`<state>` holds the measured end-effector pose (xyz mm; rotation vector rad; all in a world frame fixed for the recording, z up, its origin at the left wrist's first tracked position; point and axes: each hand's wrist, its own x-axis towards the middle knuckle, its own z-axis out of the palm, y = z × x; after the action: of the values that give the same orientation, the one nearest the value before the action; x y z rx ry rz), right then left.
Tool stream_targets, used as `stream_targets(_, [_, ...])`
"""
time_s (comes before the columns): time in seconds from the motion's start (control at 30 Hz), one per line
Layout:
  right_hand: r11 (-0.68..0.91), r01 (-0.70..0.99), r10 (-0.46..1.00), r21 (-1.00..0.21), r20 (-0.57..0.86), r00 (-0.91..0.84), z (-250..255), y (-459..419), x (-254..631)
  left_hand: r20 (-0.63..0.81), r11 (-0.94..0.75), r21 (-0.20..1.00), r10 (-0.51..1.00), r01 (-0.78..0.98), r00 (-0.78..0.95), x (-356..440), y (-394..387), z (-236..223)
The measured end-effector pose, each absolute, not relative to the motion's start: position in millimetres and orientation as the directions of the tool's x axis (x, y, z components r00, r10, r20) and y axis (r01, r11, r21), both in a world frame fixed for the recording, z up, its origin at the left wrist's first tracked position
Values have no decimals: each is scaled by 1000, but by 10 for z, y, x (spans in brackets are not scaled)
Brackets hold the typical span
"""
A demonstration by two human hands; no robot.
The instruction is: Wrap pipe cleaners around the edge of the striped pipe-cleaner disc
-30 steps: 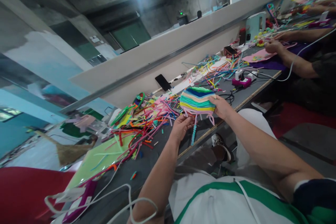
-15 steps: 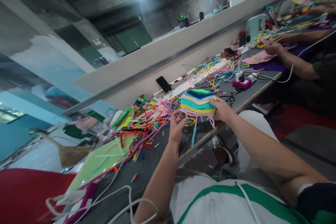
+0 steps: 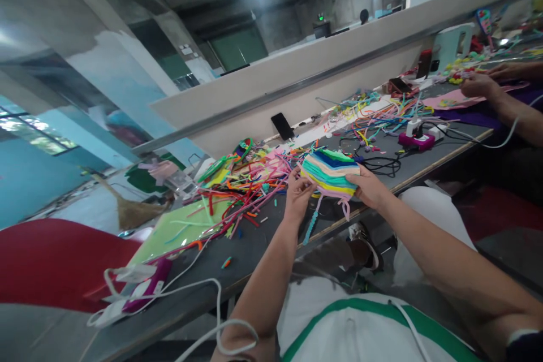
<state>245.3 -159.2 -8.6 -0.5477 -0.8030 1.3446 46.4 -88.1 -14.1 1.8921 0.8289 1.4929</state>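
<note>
Between my hands, over the front edge of the table, is a striped pipe-cleaner piece point(image 3: 331, 172) with bands of green, blue, peach, teal, yellow and pink. My left hand point(image 3: 298, 195) pinches its lower left edge. My right hand point(image 3: 370, 186) grips the right edge, thumb on top and fingers hidden underneath. A pink loop point(image 3: 345, 208) dangles from the lower border. Close to my left hand a twisted teal strand point(image 3: 311, 227) hangs down. Loose pipe cleaners point(image 3: 250, 192) lie in a tangled heap just beyond and left of my left hand.
A phone point(image 3: 282, 125) leans by the divider. Purple power strips stand at right point(image 3: 418, 138) and lower left point(image 3: 148, 288), with cables. A green sheet point(image 3: 182, 232) lies left, beside a red chair point(image 3: 63, 260). Another person's hand point(image 3: 481, 86) works at far right.
The view has swung left, so the scene sits further right. The striped piece has tilted, its right side now lower. My left hand has closed in on its left edge.
</note>
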Motion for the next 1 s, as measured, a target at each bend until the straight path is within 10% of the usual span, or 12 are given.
stream_targets(0.43, [-25, -485, 971, -874, 94, -219, 48, -1666, 2867, 392, -377, 918, 822, -120, 413, 349, -997, 62])
stream_targets(0.73, [64, -125, 887, -990, 114, -448, 189, -1855, 2797, 45, -589, 786, 358, 188, 933, 461, -1445, 596])
stream_targets(0.87, [145, -132, 935, -981, 179, -307, 139, -1811, 2707, 306, -838, 489, 423, 240, 853, 508, -1577, 733])
stream_targets(1.0, [114, -370, 967, -922, 188, -170, 100, -1788, 2714, 785, -821, 307, 505, 482, 360, 398, -1795, 696])
